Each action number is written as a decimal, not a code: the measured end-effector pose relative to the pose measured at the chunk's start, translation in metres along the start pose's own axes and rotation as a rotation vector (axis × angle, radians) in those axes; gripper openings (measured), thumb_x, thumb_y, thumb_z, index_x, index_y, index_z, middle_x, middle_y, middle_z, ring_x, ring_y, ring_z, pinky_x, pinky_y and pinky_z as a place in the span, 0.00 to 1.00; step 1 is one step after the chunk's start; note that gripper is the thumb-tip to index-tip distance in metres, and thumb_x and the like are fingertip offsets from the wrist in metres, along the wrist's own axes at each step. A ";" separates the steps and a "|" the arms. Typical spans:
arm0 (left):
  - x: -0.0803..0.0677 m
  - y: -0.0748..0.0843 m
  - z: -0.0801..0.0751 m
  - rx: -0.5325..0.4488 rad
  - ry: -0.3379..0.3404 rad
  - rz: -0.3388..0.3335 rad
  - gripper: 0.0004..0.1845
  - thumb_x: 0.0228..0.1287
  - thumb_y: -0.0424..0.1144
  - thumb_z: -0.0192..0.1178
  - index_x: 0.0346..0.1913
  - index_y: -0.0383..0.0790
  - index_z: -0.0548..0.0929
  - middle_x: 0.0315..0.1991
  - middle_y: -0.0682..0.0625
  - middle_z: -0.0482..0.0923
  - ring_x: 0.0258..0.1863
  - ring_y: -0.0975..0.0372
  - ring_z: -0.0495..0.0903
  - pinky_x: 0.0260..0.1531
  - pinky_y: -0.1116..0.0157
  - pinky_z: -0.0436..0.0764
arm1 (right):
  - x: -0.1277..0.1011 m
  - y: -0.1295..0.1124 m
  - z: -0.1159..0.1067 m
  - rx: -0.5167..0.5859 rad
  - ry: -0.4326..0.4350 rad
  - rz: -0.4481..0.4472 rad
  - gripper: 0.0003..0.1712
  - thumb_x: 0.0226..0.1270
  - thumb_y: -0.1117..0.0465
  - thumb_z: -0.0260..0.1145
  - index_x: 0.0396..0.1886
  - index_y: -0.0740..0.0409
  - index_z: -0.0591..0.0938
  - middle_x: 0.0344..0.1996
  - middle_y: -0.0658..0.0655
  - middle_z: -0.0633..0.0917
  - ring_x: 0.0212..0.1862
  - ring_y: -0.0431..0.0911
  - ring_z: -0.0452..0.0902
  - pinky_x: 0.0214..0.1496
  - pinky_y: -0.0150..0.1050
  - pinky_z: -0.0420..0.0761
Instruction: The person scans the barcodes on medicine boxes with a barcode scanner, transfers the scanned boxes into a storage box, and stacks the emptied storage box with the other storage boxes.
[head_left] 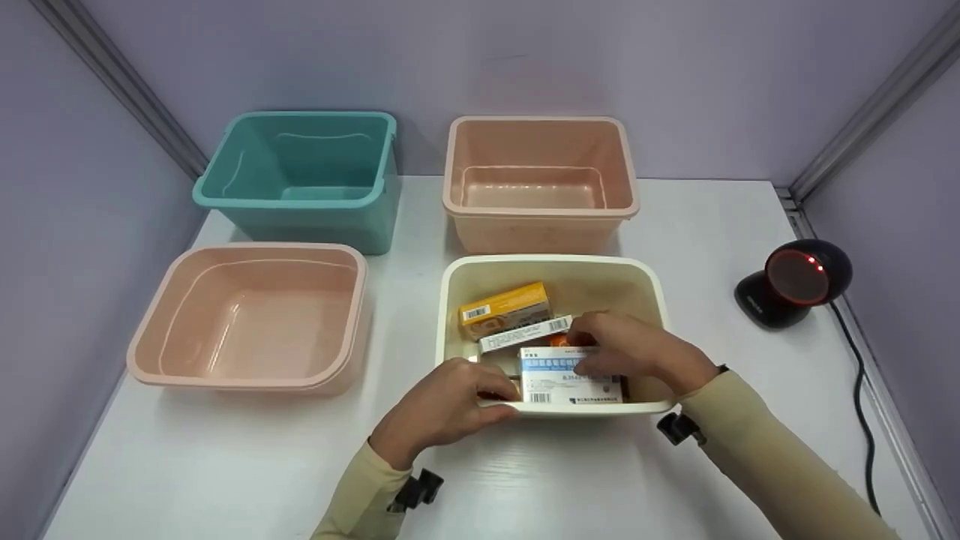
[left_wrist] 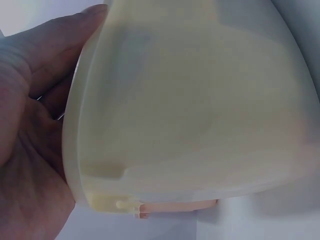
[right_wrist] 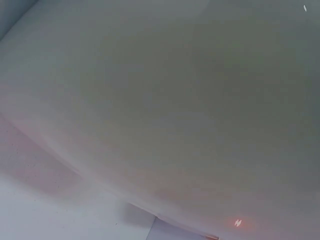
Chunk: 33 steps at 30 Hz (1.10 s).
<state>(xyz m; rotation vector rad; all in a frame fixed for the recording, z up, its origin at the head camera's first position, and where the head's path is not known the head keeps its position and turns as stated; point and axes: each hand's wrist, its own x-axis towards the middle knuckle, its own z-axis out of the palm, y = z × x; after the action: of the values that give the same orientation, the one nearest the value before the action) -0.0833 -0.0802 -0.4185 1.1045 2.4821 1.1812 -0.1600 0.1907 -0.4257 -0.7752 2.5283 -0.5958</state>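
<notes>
Several medicine boxes lie in a cream bin. My right hand reaches over its right side and pinches a white and blue medicine box, thumb on the printed face, fingers behind the top edge. At the bin's front rim, my left hand holds on with the fingers inside and the thumb outside; the fingertips are hidden. The left wrist view has this hand against the bin's wall. Behind the pinched box lie a narrow white box and a yellow box. A blurred pale wall fills the right wrist view.
A teal bin stands at the back left, with a pink basin in front of it. Another pink bin sits behind the cream one. To the right is a black scanner with red lights, its cable running along the table edge.
</notes>
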 end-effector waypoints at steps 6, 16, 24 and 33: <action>0.000 0.001 0.000 -0.007 -0.003 -0.017 0.04 0.59 0.34 0.70 0.38 0.42 0.89 0.34 0.58 0.83 0.34 0.71 0.78 0.37 0.63 0.79 | -0.001 0.001 -0.002 0.003 -0.001 -0.043 0.17 0.55 0.61 0.76 0.45 0.57 0.87 0.38 0.48 0.79 0.41 0.46 0.73 0.48 0.46 0.73; 0.000 -0.001 0.000 -0.002 0.002 -0.012 0.04 0.59 0.35 0.71 0.38 0.43 0.90 0.33 0.59 0.83 0.33 0.71 0.77 0.36 0.65 0.78 | -0.003 0.000 -0.007 0.219 0.018 -0.093 0.10 0.59 0.64 0.73 0.41 0.57 0.84 0.34 0.48 0.84 0.38 0.43 0.77 0.44 0.43 0.75; 0.000 0.000 0.000 -0.005 0.008 -0.022 0.05 0.59 0.36 0.71 0.38 0.43 0.90 0.35 0.59 0.83 0.35 0.71 0.78 0.38 0.68 0.77 | -0.012 -0.004 -0.021 0.263 0.076 -0.028 0.13 0.61 0.64 0.72 0.45 0.58 0.83 0.37 0.50 0.83 0.41 0.46 0.77 0.49 0.46 0.75; -0.001 -0.001 0.001 -0.011 0.004 -0.039 0.05 0.60 0.35 0.70 0.39 0.43 0.90 0.35 0.59 0.84 0.36 0.71 0.79 0.40 0.68 0.77 | -0.021 -0.001 -0.038 0.315 0.148 -0.044 0.10 0.65 0.62 0.70 0.45 0.57 0.84 0.38 0.52 0.84 0.40 0.47 0.79 0.48 0.46 0.78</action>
<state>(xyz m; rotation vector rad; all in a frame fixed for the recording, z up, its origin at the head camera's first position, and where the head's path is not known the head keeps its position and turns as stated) -0.0827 -0.0808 -0.4196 1.0476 2.4859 1.1860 -0.1637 0.2127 -0.3884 -0.6931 2.4636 -1.0710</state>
